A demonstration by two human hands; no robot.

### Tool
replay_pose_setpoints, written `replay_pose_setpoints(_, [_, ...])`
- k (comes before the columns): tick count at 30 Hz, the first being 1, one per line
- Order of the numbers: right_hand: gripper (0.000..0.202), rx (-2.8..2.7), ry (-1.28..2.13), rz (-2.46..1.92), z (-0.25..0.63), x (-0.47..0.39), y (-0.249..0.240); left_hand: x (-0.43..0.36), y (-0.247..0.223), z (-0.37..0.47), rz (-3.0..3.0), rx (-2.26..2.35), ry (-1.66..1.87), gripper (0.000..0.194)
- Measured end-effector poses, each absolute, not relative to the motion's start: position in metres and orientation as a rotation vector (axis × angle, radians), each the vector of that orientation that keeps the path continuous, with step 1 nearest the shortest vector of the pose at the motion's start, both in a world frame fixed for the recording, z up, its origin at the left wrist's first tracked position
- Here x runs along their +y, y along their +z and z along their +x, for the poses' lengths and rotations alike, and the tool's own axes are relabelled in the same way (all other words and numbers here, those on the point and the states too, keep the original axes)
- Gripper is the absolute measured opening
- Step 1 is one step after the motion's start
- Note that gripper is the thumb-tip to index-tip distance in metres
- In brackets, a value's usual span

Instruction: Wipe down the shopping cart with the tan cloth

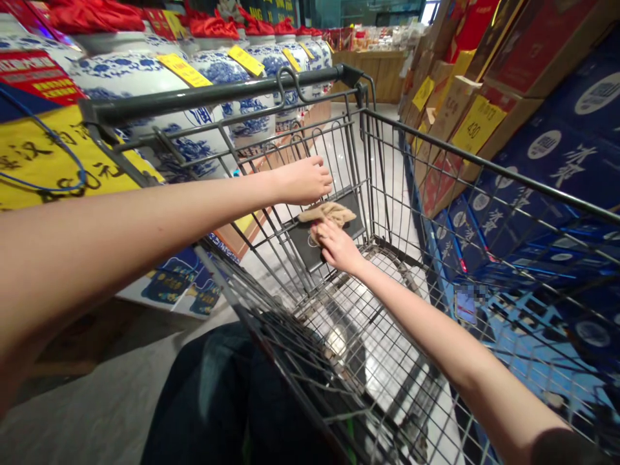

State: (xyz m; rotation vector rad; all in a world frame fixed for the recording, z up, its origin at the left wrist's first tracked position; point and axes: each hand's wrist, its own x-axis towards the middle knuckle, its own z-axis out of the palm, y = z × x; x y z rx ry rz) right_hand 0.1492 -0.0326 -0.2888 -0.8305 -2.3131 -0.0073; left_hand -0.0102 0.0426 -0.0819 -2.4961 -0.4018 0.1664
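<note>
A shopping cart (450, 159) with dark grey wire sides stands before me. My right hand (339, 247) is inside it, its fingers closed on a crumpled tan cloth (334, 212). The cloth lies against a dark grey panel (306, 254) fixed to the wire gate. Just above the cloth is my left hand (304, 181), in front of the gate wires with its fingers curled. What those fingers hold, if anything, is hidden. The cart's handle bar (217, 90) runs above my left forearm.
Blue-and-white porcelain jars (130, 74) with red cloth tops line the left, bearing yellow tags. A yellow price sign (39, 148) hangs nearby. Stacked blue boxes (542, 145) and brown cartons (465, 116) rise close on the right. A phone (465, 306) shows beyond the cart's wires.
</note>
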Motion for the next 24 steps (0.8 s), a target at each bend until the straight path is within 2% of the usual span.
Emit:
replay_pose_setpoints(4, [0.07,-1.914,0.092,-1.235,0.166,-0.008,-0.287,0.045,-0.083,-0.009,-2.512,-0.381,0.141,0.021])
replay_pose_setpoints(7, [0.076,-1.759,0.148,-1.328,0.155,-0.011,-0.286,0.047,-0.085,-0.01,-2.584,-0.405,0.068,0.021])
replay_pose_setpoints(11, [0.083,-1.92,0.097,-1.149,0.123,-0.044,-0.288,0.049,-0.087,-0.012,-2.647,-0.439,0.02,0.021])
replay_pose_setpoints(15, [0.078,-2.265,0.002,-0.769,0.114,-0.061,-0.287,0.052,-0.09,-0.013,-2.686,-0.47,-0.021,0.018])
replay_pose_setpoints(18, [0.074,-2.22,0.037,-0.814,0.111,-0.061,-0.287,0.056,-0.092,-0.013,-2.693,-0.492,-0.009,0.016])
replay_pose_setpoints(22, [0.082,-2.148,0.113,-0.845,0.095,-0.08,-0.305,0.06,-0.095,-0.011,-2.642,-0.476,0.078,0.019])
replay_pose_setpoints(24, [0.082,-2.22,0.117,-0.757,0.09,-0.091,-0.313,0.061,-0.094,-0.009,-2.619,-0.534,-0.003,0.018])
